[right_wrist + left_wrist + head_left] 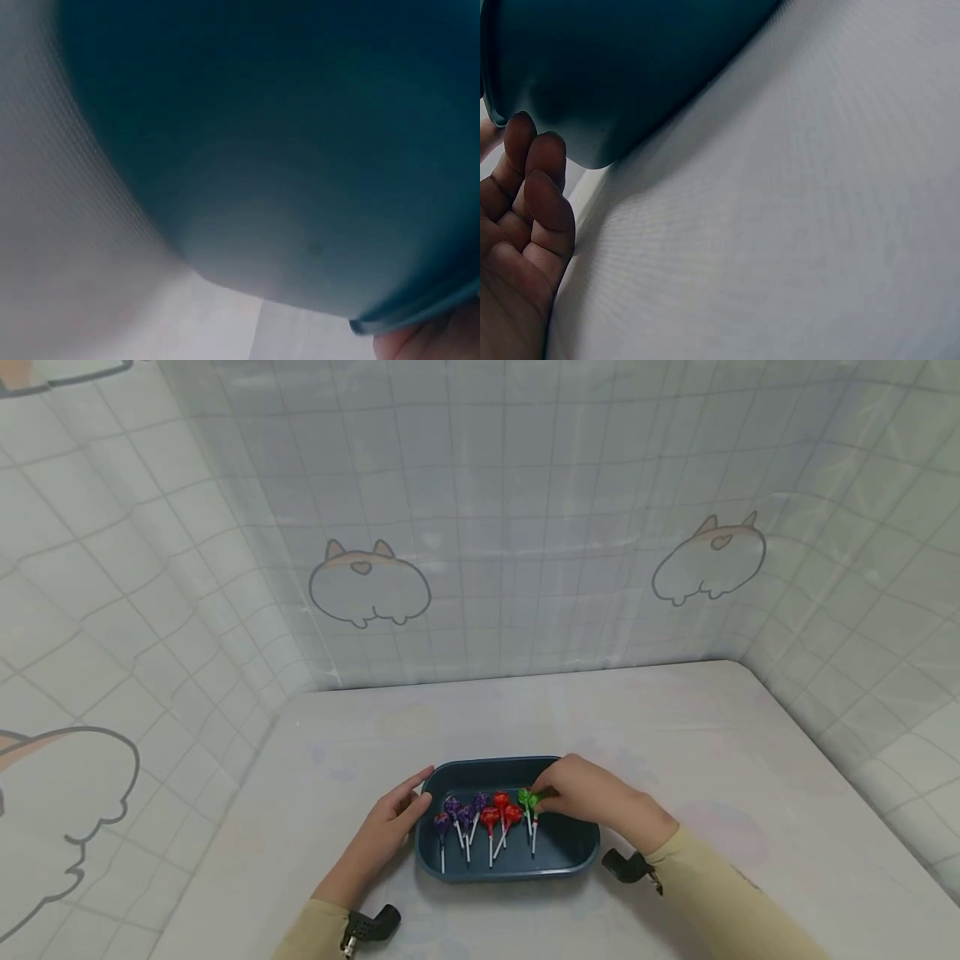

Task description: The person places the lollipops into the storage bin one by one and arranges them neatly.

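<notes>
A dark blue-green tray [567,852] with rounded corners has several purple lollipops [465,817] lying at its left. Three red lollipops [490,817] lie in its middle. My right hand [581,789] reaches over the far right rim and pinches a green lollipop [533,802], and another green lollipop [523,797] lies just left of it. At the left end, my left hand [390,818] holds the tray with the thumb over the rim. From the left wrist, its fingertips [546,196] show close against the outer wall; the right wrist view mostly shows the tray's side [262,187].
The tray stands on a pale, faintly patterned table [450,718]. Grid-patterned sheets [525,527] with cartoon animals rise behind the table and along both sides. A black wrist camera [372,924] sits at the left sleeve, another black wrist camera [628,866] at the right.
</notes>
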The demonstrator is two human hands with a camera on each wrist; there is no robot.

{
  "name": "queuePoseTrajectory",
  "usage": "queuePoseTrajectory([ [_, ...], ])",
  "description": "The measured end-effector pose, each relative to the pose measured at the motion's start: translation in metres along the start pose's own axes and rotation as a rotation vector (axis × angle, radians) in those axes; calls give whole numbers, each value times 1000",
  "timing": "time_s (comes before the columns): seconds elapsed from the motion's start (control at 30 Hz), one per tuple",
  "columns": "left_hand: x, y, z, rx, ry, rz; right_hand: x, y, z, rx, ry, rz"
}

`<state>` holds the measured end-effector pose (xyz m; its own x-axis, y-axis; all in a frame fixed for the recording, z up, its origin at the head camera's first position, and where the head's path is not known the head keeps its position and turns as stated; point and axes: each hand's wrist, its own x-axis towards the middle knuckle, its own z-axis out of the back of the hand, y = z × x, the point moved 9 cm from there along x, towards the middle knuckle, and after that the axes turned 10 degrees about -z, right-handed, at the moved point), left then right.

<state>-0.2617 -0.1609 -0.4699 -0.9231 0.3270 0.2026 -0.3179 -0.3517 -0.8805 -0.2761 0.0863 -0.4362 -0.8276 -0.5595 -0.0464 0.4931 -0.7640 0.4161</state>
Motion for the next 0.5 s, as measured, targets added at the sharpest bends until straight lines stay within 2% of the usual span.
queuePoseTrajectory([
  [0.27,0,-3,1,14,-5,4,5,5,-9,-109,12,-14],
  [0.5,0,-2,0,6,7,7,6,7,-11,-121,13,-12],
])
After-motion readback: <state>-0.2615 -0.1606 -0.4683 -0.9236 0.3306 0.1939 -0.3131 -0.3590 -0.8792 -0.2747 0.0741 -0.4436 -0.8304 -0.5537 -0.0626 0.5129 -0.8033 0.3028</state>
